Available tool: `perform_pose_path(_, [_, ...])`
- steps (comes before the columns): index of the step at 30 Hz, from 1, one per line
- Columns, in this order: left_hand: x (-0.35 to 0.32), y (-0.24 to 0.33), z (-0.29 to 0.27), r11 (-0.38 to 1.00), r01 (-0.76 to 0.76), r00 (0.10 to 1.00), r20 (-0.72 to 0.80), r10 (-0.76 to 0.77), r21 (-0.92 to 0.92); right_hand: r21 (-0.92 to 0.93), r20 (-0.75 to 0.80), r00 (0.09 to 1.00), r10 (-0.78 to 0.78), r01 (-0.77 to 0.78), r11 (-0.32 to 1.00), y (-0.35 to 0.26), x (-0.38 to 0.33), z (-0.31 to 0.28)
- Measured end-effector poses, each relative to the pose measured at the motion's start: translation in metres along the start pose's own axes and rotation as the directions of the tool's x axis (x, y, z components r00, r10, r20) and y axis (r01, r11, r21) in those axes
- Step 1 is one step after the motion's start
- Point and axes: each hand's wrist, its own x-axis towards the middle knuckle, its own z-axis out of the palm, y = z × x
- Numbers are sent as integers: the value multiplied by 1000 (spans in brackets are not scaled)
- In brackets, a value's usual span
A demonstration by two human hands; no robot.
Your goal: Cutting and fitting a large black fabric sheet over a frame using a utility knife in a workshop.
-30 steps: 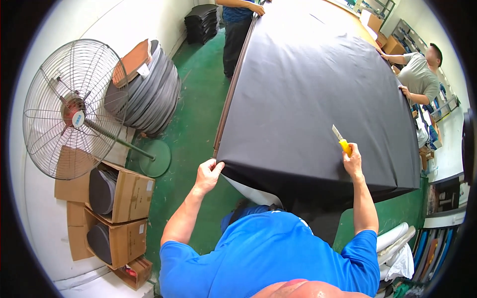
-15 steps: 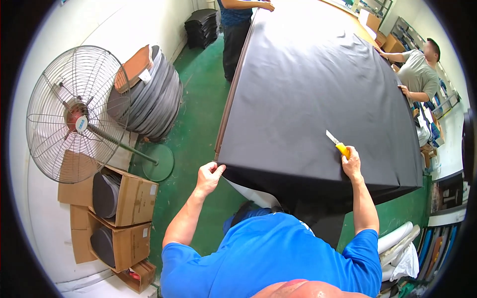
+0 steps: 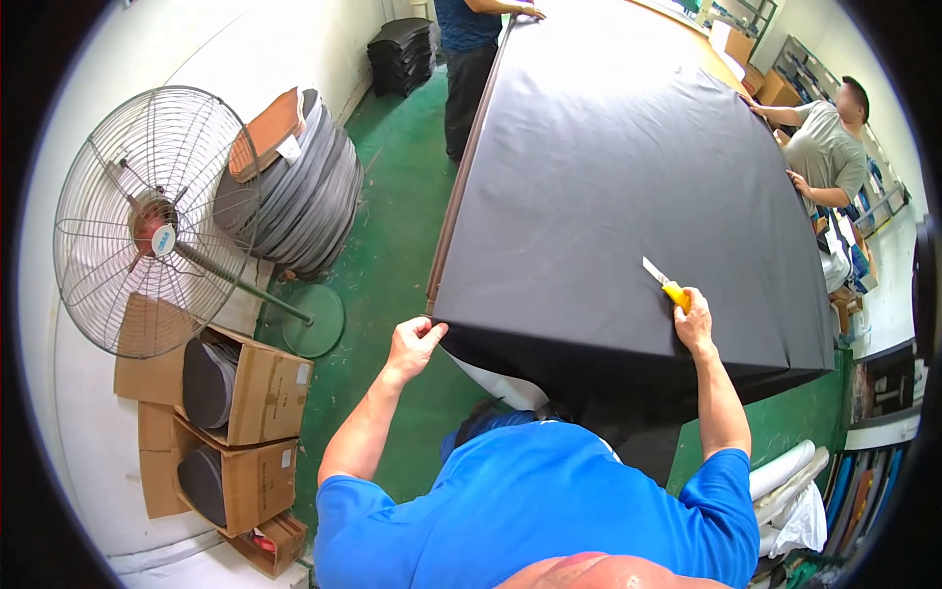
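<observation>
A wide sheet of black fabric (image 3: 608, 206) covers the long table and hangs over its near edge. At the near left corner, my left hand (image 3: 416, 346) pinches the fabric's edge between thumb and fingers. My right hand (image 3: 693, 319) rests at the near edge, closed around a yellow utility knife (image 3: 675, 294). The knife's blade is extended and points up and to the left, over the fabric. Below the table edge, part of a white sheet (image 3: 505, 383) shows under the hanging black fabric.
Left of the table stand a large pedestal fan (image 3: 162, 231), stacked dark sheets (image 3: 324, 187) and open cardboard boxes (image 3: 265, 393). One co-worker (image 3: 471, 59) stands at the far left edge, another (image 3: 829, 147) at the right side, hands on the fabric. White rolls (image 3: 780, 471) lie at lower right.
The far-left co-worker's hand has lowered slightly onto the table edge. Some wrinkles at the fabric's far end have smoothed. My hands stay nearly in place.
</observation>
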Motion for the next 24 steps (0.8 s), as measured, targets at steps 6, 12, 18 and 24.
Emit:
perform_pose_path(6, [0,1,1,999,16,1000,16,-15,-35,-20,-7,1000,-21,21,1000,0,-1,0])
perform_pose_path(12, [-1,-2,1,1000,16,1000,-6,-16,-20,-32,8,1000,-11,11,999,-3,0,2])
perform_pose_path(18, [5,7,10,990,-100,992,-62,106,103,-52,-63,996,-59,56,997,10,-7,-1])
perform_pose_path(24, [-1,-5,7,997,-43,995,-88,49,66,44,23,999,-35,34,998,-5,-2,-11])
